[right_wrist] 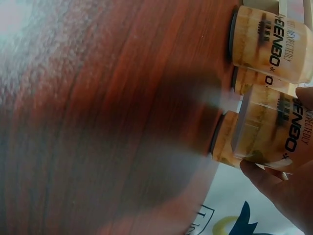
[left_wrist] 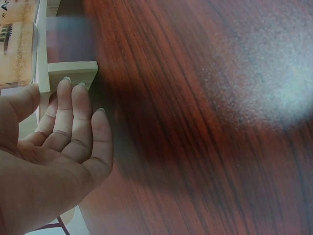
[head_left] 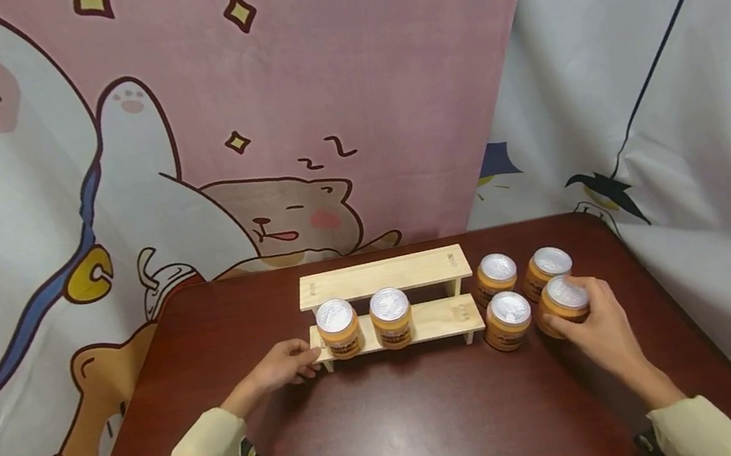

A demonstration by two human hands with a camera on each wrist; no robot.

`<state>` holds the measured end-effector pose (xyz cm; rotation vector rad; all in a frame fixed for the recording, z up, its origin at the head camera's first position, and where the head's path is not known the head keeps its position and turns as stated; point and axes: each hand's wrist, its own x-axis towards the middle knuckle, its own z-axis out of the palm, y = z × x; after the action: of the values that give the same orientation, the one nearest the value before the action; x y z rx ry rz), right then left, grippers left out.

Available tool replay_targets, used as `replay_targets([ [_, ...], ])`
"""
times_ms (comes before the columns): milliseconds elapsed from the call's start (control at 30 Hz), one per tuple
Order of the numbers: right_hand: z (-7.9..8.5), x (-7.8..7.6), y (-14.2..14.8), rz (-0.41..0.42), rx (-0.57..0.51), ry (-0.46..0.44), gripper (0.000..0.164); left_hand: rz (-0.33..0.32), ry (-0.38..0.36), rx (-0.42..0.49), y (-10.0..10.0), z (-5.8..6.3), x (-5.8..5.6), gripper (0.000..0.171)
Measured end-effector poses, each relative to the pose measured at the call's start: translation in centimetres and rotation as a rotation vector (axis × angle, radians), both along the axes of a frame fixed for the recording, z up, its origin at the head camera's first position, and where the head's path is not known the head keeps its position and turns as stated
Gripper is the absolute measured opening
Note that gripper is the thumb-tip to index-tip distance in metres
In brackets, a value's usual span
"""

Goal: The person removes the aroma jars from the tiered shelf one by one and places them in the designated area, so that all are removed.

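Toward the counter's point(head_left: 397, 430) right edge, the right hand point(head_left: 601, 334) wraps its fingers point(right_wrist: 261, 175) around a jar point(head_left: 562, 306), a squat amber pot with a silvery foil lid and dark lettering on a pale label. Just beside it stand three more jars point(head_left: 508, 319) of the same kind, clustered together. Further left, the left hand point(head_left: 284, 365) lies with fingers point(left_wrist: 80, 115) straight and relaxed, tips touching the end of a pale wooden two-step rack point(head_left: 384, 277). Two jars point(head_left: 339, 328) sit on its lower step, nearer the counter's far edge.
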<state>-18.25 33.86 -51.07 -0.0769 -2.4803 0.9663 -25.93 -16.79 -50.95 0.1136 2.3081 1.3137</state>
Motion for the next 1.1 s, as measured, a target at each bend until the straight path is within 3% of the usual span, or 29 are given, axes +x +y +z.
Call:
replay_targets([
  [700, -1.7, -0.5, 0.3, 0.001, -0.002, -0.014, 0.070, 0.009, -0.004, -0.008, 0.0, -0.1, -0.2, 0.024],
  [1100, -2.2, -0.5, 0.5, -0.007, -0.004, -0.026, 0.069, -0.018, -0.003, -0.005, 0.0, 0.2, 0.0, 0.027],
])
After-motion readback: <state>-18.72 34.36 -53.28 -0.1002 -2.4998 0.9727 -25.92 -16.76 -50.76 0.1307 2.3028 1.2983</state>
